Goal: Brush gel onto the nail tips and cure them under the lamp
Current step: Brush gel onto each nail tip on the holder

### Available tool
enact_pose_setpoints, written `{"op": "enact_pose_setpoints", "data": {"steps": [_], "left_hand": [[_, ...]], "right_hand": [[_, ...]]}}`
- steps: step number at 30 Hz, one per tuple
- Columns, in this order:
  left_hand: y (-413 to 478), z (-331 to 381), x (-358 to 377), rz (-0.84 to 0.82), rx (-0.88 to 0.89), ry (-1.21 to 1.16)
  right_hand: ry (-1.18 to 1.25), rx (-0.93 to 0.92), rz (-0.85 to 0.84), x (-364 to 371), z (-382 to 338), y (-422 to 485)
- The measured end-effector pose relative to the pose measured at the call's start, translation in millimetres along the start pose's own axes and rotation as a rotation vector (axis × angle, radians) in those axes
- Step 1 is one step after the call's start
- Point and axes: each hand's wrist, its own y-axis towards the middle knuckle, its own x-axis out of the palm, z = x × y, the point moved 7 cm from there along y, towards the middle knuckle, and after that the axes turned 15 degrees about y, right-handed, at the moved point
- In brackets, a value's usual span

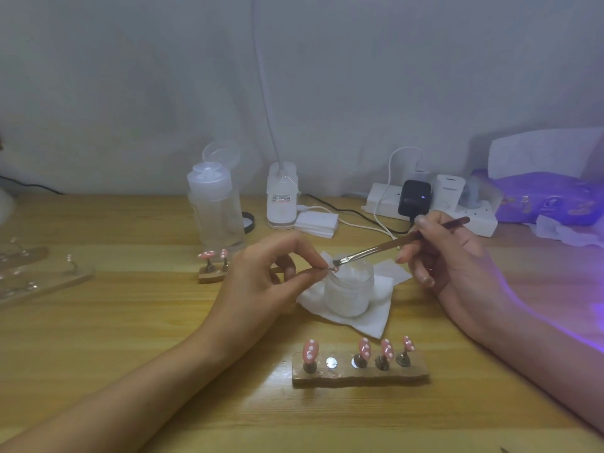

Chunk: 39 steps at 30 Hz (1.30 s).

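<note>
Evidently the work is about midway. Toward the near edge of the tabletop (130, 322) a wooden holder (415, 374) carries four pink nail tips (364, 348) with white dots, standing upright on their pegs. A bare metal spot (331, 361) sits between the first and second, where, I judge, a fifth belongs. That fifth nail tip (330, 268) is pinched between thumb and forefinger of the left hand (268, 273). It is held just over the mouth of the open jar (349, 292), which sits on a white tissue (376, 322) near the middle of the tabletop. It is too small and blurred to say whether the fingers hold the tip itself or its peg, or how much gel is on it.

The right hand (454, 256) grips the brush (385, 245) like a pen. The brush's long axis slopes from the handle end, raised toward the far right corner, down to the bristles. These point left at the pinched tip and appear to touch it.

So I take this as gel going onto one tip. Which of the four on the holder are already coated I can't tell. Curing looks not yet done for this one. No lamp shows, only a violet glow (585, 299) along the right edge.
</note>
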Motion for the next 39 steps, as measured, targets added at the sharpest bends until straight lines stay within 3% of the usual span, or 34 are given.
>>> {"op": "enact_pose_setpoints", "data": {"steps": [39], "left_hand": [[-1.1,-1.1,-1.0,-0.016,-0.050,-0.026]], "right_hand": [[0.007,-0.050,0.036,-5.8,-1.8,0.7]]}}
